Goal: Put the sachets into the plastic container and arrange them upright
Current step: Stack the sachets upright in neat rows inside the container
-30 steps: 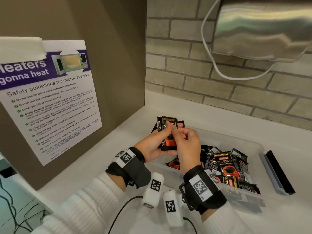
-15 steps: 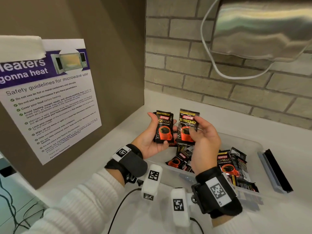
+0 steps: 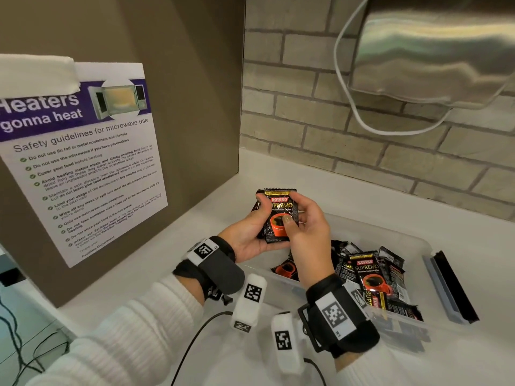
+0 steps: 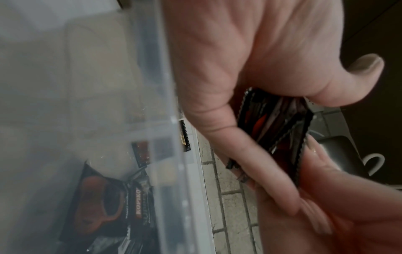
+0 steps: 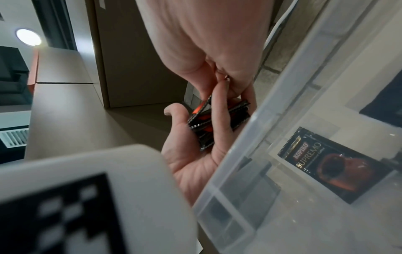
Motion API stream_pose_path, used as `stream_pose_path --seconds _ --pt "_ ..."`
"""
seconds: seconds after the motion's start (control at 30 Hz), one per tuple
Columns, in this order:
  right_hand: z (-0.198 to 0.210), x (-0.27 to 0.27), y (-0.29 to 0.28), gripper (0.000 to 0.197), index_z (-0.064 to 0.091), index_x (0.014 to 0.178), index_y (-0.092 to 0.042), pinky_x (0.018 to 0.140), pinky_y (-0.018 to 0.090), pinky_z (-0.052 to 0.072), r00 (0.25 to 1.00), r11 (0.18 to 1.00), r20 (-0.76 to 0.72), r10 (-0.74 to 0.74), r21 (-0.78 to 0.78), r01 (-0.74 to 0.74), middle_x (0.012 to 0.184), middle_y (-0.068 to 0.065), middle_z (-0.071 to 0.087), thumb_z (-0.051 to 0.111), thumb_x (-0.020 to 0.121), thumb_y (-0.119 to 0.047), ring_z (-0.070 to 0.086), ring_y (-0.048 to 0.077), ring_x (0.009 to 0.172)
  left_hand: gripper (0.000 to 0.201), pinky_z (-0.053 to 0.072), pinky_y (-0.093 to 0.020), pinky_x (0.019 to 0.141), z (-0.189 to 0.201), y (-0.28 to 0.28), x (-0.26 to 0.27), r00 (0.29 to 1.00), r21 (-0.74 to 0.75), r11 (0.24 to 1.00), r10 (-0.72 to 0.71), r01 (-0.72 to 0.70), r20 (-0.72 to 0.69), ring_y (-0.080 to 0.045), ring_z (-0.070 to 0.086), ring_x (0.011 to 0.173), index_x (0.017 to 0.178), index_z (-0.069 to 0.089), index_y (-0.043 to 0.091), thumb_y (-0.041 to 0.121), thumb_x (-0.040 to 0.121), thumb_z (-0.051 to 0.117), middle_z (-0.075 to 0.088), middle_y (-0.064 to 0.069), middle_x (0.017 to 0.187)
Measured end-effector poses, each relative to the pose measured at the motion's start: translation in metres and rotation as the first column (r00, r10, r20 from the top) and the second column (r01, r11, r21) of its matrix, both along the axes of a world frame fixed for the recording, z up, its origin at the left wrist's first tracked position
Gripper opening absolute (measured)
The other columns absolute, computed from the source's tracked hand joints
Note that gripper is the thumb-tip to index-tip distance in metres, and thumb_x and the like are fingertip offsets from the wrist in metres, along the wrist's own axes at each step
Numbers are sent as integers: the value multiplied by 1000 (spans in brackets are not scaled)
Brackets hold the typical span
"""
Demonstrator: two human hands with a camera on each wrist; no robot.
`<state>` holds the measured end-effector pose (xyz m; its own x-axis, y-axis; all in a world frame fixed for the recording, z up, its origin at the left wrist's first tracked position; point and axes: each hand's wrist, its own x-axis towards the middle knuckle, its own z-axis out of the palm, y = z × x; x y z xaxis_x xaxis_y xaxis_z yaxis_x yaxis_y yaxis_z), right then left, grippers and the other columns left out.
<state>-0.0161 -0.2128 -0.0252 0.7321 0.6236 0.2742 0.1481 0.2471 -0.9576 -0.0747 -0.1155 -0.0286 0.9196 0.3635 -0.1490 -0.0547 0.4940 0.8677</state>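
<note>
Black sachets [image 3: 280, 215] stacked in cupped left hand [image 3: 250, 232]; right hand [image 3: 309, 232] fingers [image 3: 287, 221] pinching them.

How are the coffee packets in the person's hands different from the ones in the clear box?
The held sachets are squared into a neat stack with the top one's front facing up; the sachets in the plastic container lie jumbled, facing many ways. The held ones sit up in the air, gripped by the left hand and right hand; the others rest loose in the box. They share the same black wrapper with an orange cup.
</note>
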Motion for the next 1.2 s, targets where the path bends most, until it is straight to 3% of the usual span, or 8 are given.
stream_pose_path --seconds 0.27,0.43,0.57,0.7,0.83,0.93,1.03,1.2 --pt "0 1 -2 46 55 116 -21 75 19 54 988 989 -145 59 140 -39 103 -8 63 45 88 15 65 0 89 83 57 -36 80 3 -1 -1 999 -69 998 9 -6 35 -25 62 105 127 48 18 68 63 33 60 -14 121" --pt "2 6 -6 45 55 122 -14 83 26 54 957 970 -268 110 239 -45 105 -2 65 44 88 15 64 12 101 78 59 -35 75 2 3 0 999 -117 993 32 -27 43 -25 68 96 120 54 17 68 63 36 64 -15 113" --pt "4 4 -5 46 54 122 -18 84 26 54 987 994 -157 41 111 -23 114 1 62 46 88 13 62 12 101 71 59 -32 74 -3 6 3 1000 -112 994 14 -14 -5 -22 67 96 125 53 18 66 76 36 65 -12 113" --pt "3 0 -2 47 52 121 -23 88 29 54 997 999 -70 25 42 -22 118 -2 61 46 89 11 63 15 106 25 53 -21 54 -6 9 3 996 -107 991 78 -81 -34 -11 65 68 109 60 12 25 98 42 64 -8 97" --pt "11 1 -8 48 54 115 -25 75 19 55 996 983 -92 22 182 -5 108 -12 62 43 89 14 65 2 97 18 40 -15 39 -5 12 4 995 -280 955 98 -96 -8 -10 56 51 94 55 11 10 96 37 60 -4 78" --pt "14 5 -8 50 52 119 -24 75 17 54 997 982 -74 19 188 -5 111 -9 63 42 89 14 64 1 97 23 35 -14 36 -4 11 5 997 -340 938 75 -71 -2 -9 51 56 99 55 14 28 98 37 53 -3 89" --pt "8 1 -3 49 50 120 -30 88 27 54 1000 999 -17 13 46 -12 127 1 56 43 91 9 58 12 111 75 47 -18 48 -1 9 2 999 -225 974 -22 27 26 -14 65 67 114 60 15 72 85 20 70 -8 96" --pt "1 -1 4 49 46 132 -22 94 25 51 997 998 -66 51 -44 -54 131 6 53 43 92 6 55 17 117 83 49 -22 66 1 5 -1 998 -90 995 -42 38 -42 -12 64 73 110 60 18 80 67 25 69 -4 89"
